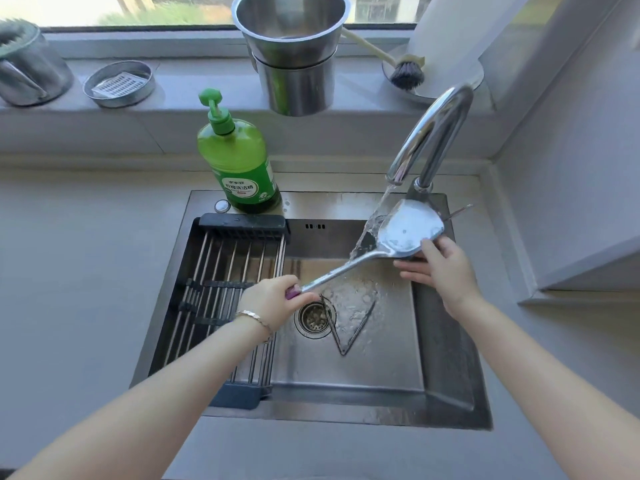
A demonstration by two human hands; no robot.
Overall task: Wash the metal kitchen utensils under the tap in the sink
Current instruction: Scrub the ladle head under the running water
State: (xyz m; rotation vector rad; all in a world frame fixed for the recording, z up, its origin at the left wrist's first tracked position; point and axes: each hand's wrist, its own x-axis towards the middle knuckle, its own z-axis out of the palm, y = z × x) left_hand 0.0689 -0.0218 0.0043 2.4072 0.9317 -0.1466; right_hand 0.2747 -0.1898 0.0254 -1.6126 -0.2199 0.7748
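Sill container: a metal container with a green brush head in it stands at the far left of the window sill
Tin dish: a shallow round tin dish lies just to its right, with a perforated white insert inside
Drying rack: a roll-up rack of steel rods with dark end bars spans the left part of the sink
Soap bottle: a green pump bottle stands on the sink's back ledge, behind the rack
Left hand: the left hand, with a bracelet on its wrist, grips the purple end of the handle, fingers curled round it, above the drain strainer
Steel pots: two stacked steel pots stand on the sill at centre
Wire triangle: a thin triangular metal frame lies on the wet sink floor beside the drain
Metal spatula: the metal spatula is held over the sink, handle slanting down to the left and blade raised under the spout, its face covered in pale suds
Tap: the curved chrome tap runs, its stream falling on the blade's left edge and splashing down
Dish brush: a dark-bristled brush leans on the sill behind the tap
Right hand: the right hand supports the blade's near edge, fingers straight beneath it and thumb against the rim; the hands are well apart, one at each end of the spatula
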